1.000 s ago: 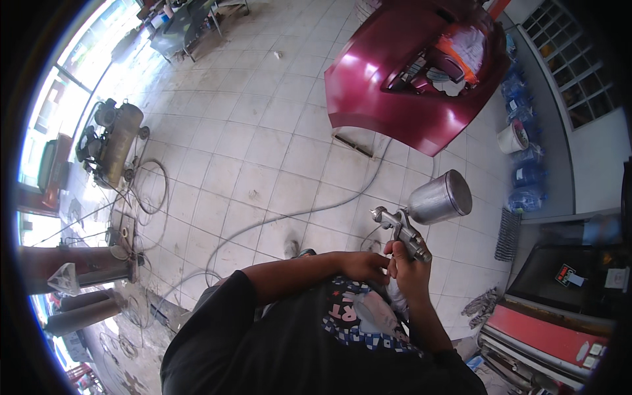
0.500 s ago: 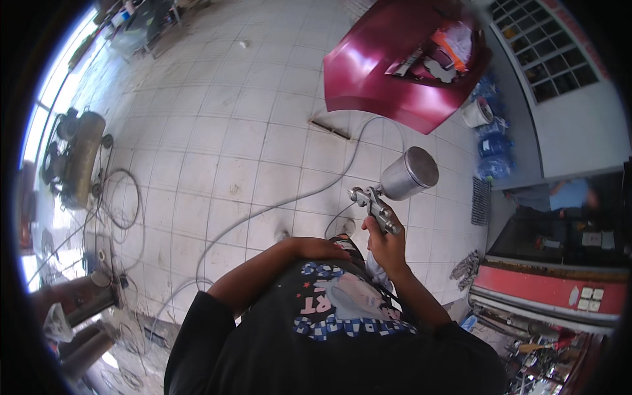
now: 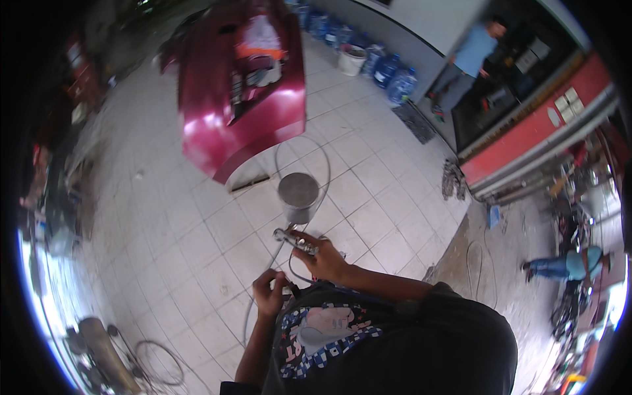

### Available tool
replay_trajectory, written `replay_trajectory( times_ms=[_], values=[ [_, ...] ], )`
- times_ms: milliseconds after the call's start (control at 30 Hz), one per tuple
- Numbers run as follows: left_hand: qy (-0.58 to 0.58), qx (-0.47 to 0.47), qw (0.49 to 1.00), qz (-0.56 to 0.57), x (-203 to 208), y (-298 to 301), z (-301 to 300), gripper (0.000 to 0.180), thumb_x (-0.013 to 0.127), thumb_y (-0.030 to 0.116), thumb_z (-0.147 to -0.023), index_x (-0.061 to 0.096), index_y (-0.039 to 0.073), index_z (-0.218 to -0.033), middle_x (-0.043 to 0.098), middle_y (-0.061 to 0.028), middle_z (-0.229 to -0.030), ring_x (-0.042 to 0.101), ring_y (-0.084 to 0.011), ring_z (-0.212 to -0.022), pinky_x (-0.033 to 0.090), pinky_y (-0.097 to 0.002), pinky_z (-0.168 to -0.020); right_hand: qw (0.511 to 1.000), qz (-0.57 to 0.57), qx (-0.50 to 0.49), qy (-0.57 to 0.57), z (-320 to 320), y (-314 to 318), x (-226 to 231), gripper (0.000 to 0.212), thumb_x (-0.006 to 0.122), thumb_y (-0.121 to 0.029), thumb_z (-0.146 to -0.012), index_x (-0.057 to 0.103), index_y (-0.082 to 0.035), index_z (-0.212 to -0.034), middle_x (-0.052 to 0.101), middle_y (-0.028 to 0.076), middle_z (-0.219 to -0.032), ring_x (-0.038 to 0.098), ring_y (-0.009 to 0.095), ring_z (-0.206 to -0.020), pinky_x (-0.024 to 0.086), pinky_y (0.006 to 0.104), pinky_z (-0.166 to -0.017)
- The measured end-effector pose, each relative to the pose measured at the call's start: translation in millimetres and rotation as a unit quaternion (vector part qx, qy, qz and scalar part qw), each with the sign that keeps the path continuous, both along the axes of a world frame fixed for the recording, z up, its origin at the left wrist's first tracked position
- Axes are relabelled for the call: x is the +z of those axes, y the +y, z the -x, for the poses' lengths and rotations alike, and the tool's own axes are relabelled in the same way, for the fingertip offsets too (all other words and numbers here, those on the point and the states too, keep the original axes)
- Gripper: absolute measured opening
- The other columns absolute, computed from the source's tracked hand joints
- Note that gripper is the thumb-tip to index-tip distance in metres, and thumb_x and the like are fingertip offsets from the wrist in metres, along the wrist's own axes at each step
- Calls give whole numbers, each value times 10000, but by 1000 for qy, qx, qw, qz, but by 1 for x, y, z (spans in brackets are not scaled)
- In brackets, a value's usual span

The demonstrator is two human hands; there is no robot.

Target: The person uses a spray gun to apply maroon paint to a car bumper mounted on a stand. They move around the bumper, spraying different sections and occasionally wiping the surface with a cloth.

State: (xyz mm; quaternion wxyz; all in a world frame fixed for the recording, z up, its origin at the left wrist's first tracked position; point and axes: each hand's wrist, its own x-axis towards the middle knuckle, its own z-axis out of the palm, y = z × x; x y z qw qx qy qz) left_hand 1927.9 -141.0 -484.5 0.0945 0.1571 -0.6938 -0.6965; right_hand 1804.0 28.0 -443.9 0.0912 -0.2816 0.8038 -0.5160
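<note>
My right hand (image 3: pixel 324 260) grips a metal spray gun (image 3: pixel 296 241) with a round silver cup (image 3: pixel 298 196) on top, held in front of my chest. Its nozzle points left. My left hand (image 3: pixel 270 294) is lower and to the left, fingers closed around the grey air hose (image 3: pixel 252 309) that runs from the gun's base down to the floor. A glossy dark red car body panel (image 3: pixel 243 112) lies on the tiled floor ahead, with some red and white items resting on it.
Blue water jugs (image 3: pixel 395 76) and a white bucket (image 3: pixel 351 60) line the far wall. One person in a blue shirt (image 3: pixel 469 62) stands by a doorway, another (image 3: pixel 566 264) at right. A compressor (image 3: pixel 99 349) and coiled hose (image 3: pixel 158 362) sit lower left.
The view has swung round, so the red panel now sits upper left and the doorway upper right. My left hand has dropped from the gun to the hose. The right hand still holds the gun.
</note>
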Motion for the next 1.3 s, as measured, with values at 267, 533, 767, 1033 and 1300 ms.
replay_trajectory(
  times_ms=[267,533,767,1033,1300],
  values=[
    [137,100,943,288,75,58,108,893,897,175,-706,411,36,-1441,512,-175,-1404,553,-308,-1215,467,-442,-935,989,-113,32,-93,35,58,7,546,608,-331,-999,454,-274,-1520,723,208,-1055,700,406,-950,544,489,-828],
    [236,110,904,338,45,146,183,651,841,130,-742,501,-38,-1270,586,-201,-1108,589,-356,-997,482,-434,-849,984,6,116,-137,154,129,-20,534,645,-247,-985,490,-185,-1491,715,167,-1196,696,391,-1054,558,434,-897],
    [35,-418,908,-2,-5,247,245,204,791,140,-832,676,22,-951,663,-112,-895,663,-291,-819,518,-396,-729,976,66,105,-180,276,169,-94,466,705,-233,-975,588,-107,-1409,731,151,-1189,712,169,-1030,550,329,-838],
    [89,-292,905,295,-168,202,294,265,871,264,-664,667,101,-708,617,-42,-740,641,-240,-661,484,-359,-576,952,157,196,-173,392,145,-242,584,777,-130,-880,578,-102,-1428,743,131,-1076,731,181,-939,563,306,-847],
    [-42,31,844,534,-414,80,291,509,730,559,-834,605,69,-771,601,-95,-799,604,-315,-787,446,-441,-742,889,288,303,-188,421,42,-410,613,766,-237,-928,527,-25,-1451,681,64,-1014,640,126,-874,536,279,-801]
  ],
)
